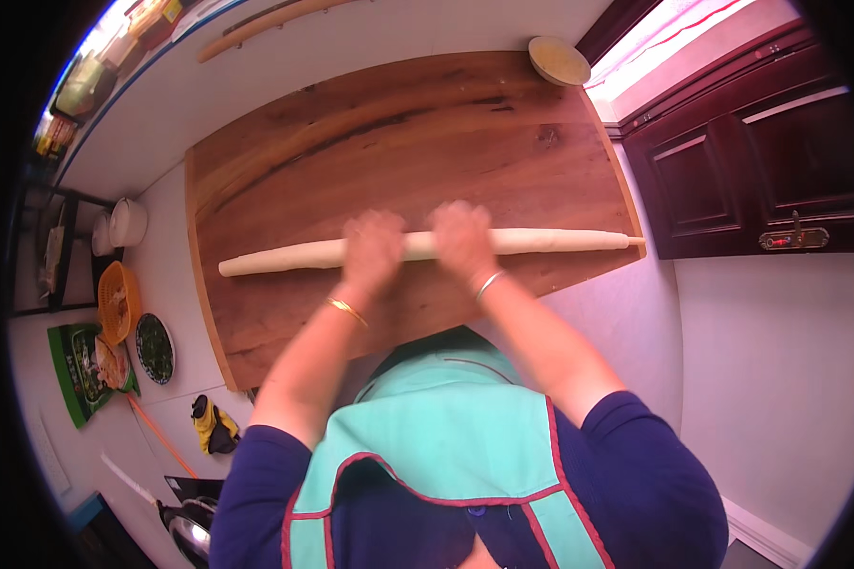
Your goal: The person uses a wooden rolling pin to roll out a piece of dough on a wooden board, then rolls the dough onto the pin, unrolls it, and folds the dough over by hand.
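Observation:
A long pale roll of dough [552,241] lies across the wooden board [417,152], wrapped around a thin rolling pin [637,241] whose bare tip sticks out at the right end. Near the middle of the roll, my left hand [374,250] is closed over its top. A short stretch of dough to the right, my right hand [462,237] presses down on it the same way. Both hands are smeared by motion, so single fingers are hard to make out. The roll hides most of the pin, and its right end reaches the board's right edge.
A shallow round bowl [559,61] stands at the board's far right corner, near dark red cabinets [731,161]. Left of the board are an orange basket [116,302], a dish of chopped greens [155,349], a green bag [78,375] and a white pot [128,223].

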Demonstrator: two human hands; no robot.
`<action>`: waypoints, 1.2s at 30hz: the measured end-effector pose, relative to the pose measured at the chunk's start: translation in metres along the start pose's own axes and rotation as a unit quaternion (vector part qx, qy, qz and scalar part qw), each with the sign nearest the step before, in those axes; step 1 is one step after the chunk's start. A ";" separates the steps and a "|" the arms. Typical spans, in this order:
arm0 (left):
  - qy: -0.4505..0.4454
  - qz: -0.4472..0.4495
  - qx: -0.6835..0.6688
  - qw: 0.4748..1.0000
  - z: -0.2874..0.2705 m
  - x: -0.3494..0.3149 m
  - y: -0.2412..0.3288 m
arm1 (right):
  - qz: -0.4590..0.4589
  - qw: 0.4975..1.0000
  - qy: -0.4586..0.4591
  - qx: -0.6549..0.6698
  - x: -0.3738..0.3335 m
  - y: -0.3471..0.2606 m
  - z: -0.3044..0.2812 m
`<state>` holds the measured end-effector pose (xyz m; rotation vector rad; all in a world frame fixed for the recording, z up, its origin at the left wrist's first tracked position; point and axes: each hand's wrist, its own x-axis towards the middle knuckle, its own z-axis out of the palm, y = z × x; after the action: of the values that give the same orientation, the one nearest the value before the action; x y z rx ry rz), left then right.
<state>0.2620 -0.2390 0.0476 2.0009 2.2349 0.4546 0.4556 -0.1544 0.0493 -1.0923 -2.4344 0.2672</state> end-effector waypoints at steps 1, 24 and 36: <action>0.083 0.069 0.003 0.994 0.007 -0.001 0.013 | -0.072 0.992 0.066 -0.085 -0.003 -0.016 0.006; 0.143 -0.158 0.062 0.975 0.013 0.179 -0.211 | 0.095 0.974 0.131 -0.158 0.182 0.176 0.027; 0.235 -0.057 0.027 0.970 0.017 0.241 -0.252 | 0.042 0.982 0.147 -0.110 0.227 0.225 0.047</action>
<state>-0.0041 -0.0216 -0.0135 1.9327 2.6329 0.9511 0.4489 0.1653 0.0025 -1.2322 -2.1932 -0.1351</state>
